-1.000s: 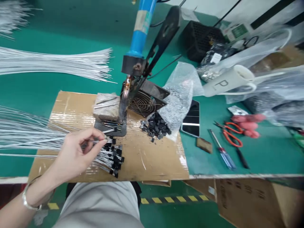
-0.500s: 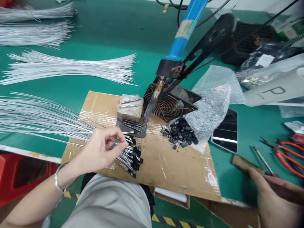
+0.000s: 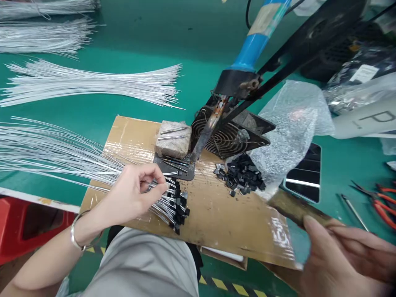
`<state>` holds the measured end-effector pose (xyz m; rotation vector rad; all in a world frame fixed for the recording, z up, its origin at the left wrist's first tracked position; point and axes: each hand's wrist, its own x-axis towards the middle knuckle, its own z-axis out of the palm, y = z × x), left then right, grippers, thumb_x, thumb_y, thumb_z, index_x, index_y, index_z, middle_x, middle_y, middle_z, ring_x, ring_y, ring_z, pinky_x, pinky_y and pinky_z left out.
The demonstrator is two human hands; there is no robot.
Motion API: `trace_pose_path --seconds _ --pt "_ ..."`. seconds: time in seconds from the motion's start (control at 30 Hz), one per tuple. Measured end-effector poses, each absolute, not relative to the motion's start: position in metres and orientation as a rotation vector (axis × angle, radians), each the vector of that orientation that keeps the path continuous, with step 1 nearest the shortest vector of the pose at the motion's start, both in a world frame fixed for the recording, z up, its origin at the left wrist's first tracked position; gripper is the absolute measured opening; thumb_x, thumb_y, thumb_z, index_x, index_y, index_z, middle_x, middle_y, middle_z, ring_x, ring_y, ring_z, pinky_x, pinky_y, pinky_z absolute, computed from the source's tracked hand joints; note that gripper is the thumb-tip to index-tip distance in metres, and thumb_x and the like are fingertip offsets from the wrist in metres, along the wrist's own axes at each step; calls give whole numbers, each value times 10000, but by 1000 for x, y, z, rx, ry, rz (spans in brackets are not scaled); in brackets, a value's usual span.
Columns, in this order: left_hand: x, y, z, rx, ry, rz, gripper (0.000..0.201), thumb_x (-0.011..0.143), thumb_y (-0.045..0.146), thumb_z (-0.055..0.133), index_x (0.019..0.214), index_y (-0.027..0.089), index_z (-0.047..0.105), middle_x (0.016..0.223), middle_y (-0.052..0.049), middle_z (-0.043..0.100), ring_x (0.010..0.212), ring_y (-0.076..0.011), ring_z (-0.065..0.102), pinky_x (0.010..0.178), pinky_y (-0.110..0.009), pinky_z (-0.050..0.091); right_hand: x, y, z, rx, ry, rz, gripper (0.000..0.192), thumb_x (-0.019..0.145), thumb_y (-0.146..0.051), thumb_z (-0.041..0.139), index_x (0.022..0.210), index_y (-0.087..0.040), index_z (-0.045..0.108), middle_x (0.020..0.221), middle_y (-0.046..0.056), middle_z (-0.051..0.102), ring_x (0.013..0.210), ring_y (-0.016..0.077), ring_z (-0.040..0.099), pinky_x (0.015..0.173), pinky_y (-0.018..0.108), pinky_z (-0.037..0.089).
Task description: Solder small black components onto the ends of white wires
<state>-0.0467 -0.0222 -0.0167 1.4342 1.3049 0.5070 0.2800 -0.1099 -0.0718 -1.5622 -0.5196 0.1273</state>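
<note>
A workshop: green workbench point(image 3: 198, 78), mounted soldering iron point(image 3: 252, 51), bundled wires point(image 3: 77, 159), orange-handled pliers point(image 3: 382, 213).

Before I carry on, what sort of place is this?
Probably an electronics assembly workshop: a blue-handled soldering iron in a black bracket, a sheaf of thin grey wires and a pile of small black parts.

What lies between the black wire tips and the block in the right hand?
Head view: only cardboard separates the wire tips from the block; loose black pieces lie farther back.
</note>
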Motion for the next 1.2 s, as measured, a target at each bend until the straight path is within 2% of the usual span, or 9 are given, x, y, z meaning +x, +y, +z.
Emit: trace_pose_path --seconds 0.07,0.13,0.2,0.3,0.4,0.47,0.63,0.9,1.2 --pt "-47 -23 -19 1468 1321 490 199 906 332 653 766 191 646 682 -9 624 558 -129 466 524 -272 328 244 -98 -59 -1565 -444 204 387 419 -219 1033 715 -234 783 794 38 728 769 216 669 910 437 535" --pt "-47 -24 -22 1535 1337 482 193 919 315 648 767 196 655 659 3 623 521 -123 438 501 -276 318 216 -89 -53 -1577 -519 326 315 546 -201 996 768 -218 774 847 44 753 815 192 697 858 357 544" --pt "-46 -26 -25 1656 1319 536 167 925 250 645 768 196 665 712 -8 674 565 -133 517 536 -280 387 197 -80 -52 -1566 -647 443 274 631 -208 963 805 -215 751 873 36 768 800 173 714 785 312 566" --pt "-45 -29 -29 1879 1230 724 142 924 127 641 814 193 704 916 -41 758 842 -171 674 777 -305 511 175 -67 -58 -1517 -803 608 244 699 -210 910 816 -216 696 890 29 782 805 176 750 748 295 607" --pt "-43 -30 -31 1965 1226 867 121 930 105 665 920 193 746 1016 -50 767 982 -178 685 909 -313 510 157 -54 -60 -1431 -845 729 216 748 -191 852 807 -222 646 880 17 782 805 159 762 734 264 613" --pt "-41 -28 -30 1923 1309 894 113 928 131 688 1005 185 751 1014 -51 761 954 -173 688 885 -306 521 147 -48 -59 -1380 -840 789 216 766 -183 833 805 -227 626 878 8 779 811 148 763 738 248 610" --pt "-31 -20 -28 1765 1453 869 320 924 202 714 1242 163 719 848 -9 723 756 -157 662 747 -300 529 138 -46 -54 -1298 -807 918 228 790 -172 825 791 -234 606 899 -6 777 834 128 758 759 224 603" --pt "-21 -20 -29 1722 1396 1016 143 873 105 722 974 173 796 702 28 663 624 -107 581 630 -235 487 136 -54 -51 -1270 -799 951 217 806 -130 801 797 -237 612 901 -14 775 827 115 753 754 207 607" --pt "-19 -18 -30 1765 1417 1018 151 873 89 710 977 159 794 682 26 652 601 -111 566 600 -241 475 135 -53 -51 -1349 -851 849 207 805 -128 795 808 -237 619 899 -10 774 823 119 766 741 205 618"
